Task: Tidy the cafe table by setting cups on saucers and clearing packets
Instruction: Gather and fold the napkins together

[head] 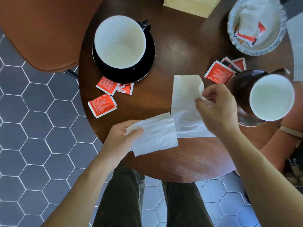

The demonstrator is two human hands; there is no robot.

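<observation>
a cafe: small round wooden table (180, 161), cups on saucers, sugar packets, hexagon-tiled floor (41, 128).

Glossy wood table (188, 46); crinkled matt paper napkin (185, 104); glossy ceramic cup (120, 41).

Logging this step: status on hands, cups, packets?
Left hand and right hand both pinching white paper napkin. Black cup on black saucer. Red packets loose on round wooden table.

beige box (190, 5) cropped at top, packet (102, 106) print illegible
</observation>
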